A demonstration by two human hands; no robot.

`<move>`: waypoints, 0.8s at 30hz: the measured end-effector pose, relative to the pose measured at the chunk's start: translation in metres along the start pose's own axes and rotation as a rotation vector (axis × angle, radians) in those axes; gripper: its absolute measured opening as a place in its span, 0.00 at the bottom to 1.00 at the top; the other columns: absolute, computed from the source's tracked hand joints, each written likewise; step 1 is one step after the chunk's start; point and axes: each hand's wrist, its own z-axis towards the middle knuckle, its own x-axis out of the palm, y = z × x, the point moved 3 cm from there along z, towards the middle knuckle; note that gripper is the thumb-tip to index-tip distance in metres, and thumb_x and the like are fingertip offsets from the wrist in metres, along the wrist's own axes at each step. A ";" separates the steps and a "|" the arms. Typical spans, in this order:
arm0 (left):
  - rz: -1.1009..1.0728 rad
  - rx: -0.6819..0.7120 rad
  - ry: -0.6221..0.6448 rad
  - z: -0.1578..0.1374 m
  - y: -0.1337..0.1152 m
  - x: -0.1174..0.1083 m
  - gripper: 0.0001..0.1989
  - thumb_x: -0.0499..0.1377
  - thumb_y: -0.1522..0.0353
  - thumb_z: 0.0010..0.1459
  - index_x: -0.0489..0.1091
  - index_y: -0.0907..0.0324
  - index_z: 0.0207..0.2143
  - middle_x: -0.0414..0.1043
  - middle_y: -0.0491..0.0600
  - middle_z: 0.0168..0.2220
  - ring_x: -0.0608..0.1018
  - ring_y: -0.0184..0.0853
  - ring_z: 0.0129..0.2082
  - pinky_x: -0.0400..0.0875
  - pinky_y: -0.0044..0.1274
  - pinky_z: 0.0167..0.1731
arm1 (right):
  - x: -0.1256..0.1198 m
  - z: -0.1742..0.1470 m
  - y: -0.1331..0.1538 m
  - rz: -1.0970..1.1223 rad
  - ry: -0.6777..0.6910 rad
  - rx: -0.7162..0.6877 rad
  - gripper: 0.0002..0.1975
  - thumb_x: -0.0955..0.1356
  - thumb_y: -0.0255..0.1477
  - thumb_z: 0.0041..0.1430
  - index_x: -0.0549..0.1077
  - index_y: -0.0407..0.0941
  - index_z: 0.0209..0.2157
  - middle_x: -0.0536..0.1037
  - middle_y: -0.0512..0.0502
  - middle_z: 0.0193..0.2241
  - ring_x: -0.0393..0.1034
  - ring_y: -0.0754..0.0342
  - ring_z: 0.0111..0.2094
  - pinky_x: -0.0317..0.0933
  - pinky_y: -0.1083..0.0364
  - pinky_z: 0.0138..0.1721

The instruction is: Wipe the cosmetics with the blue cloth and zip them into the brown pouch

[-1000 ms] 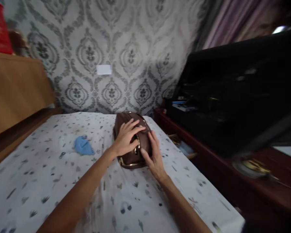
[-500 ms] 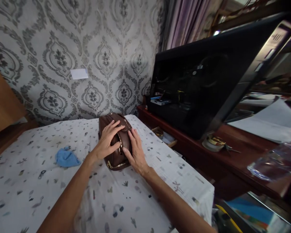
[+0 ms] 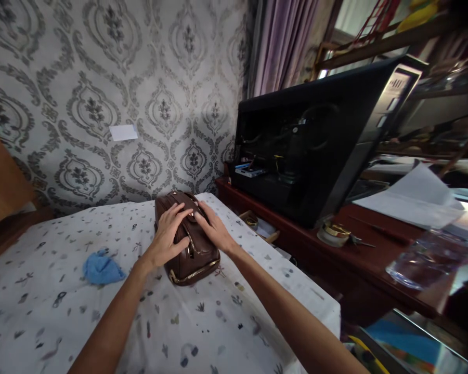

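Observation:
A brown leather bag [image 3: 203,252] with gold zippers lies on the patterned white sheet [image 3: 171,332]. My left hand [image 3: 167,234] rests on its top and left side, fingers stretched out and thumb apart. On the right, my right hand [image 3: 214,226] has its fingers over the bag's upper right edge, with the thumb on top near a small metal fitting [image 3: 192,213]. The fingertips of both hands come close together there. Part of the bag's top is hidden under the hands. A crumpled blue cloth [image 3: 102,267] lies to the left of the bag.
A dark computer case [image 3: 296,156] stands on the reddish desk [image 3: 359,249] at right. Near it are a tape roll [image 3: 333,234], white paper [image 3: 413,195] and a clear plastic container [image 3: 417,265]. An open drawer [image 3: 273,236] juts out beside the bed. Patterned wallpaper [image 3: 164,109] covers the wall behind.
My right hand has slid away from me along the bag, its thumb moving from the near zipper up to the metal fitting. My left hand stays on the bag. The view has shifted slightly.

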 end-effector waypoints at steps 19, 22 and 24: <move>-0.168 -0.090 -0.081 -0.003 0.016 0.004 0.37 0.57 0.64 0.56 0.53 0.50 0.68 0.42 0.53 0.73 0.43 0.51 0.73 0.40 0.48 0.69 | 0.015 0.027 -0.003 -0.071 0.124 -0.027 0.41 0.60 0.57 0.64 0.60 0.45 0.68 0.60 0.39 0.68 0.54 0.43 0.69 0.45 0.41 0.70; -0.228 -0.087 -0.064 -0.004 0.018 -0.002 0.35 0.58 0.60 0.58 0.55 0.51 0.67 0.45 0.52 0.73 0.44 0.49 0.73 0.39 0.45 0.70 | 0.017 0.024 0.000 -0.118 0.092 -0.042 0.37 0.59 0.54 0.66 0.61 0.45 0.67 0.62 0.39 0.67 0.56 0.43 0.68 0.47 0.41 0.70; -0.313 -0.136 -0.133 -0.002 0.028 -0.006 0.33 0.58 0.57 0.60 0.57 0.51 0.66 0.49 0.51 0.72 0.47 0.45 0.73 0.41 0.41 0.71 | 0.017 0.021 0.003 -0.149 0.078 -0.042 0.37 0.59 0.52 0.67 0.60 0.43 0.67 0.62 0.37 0.67 0.56 0.43 0.68 0.47 0.41 0.69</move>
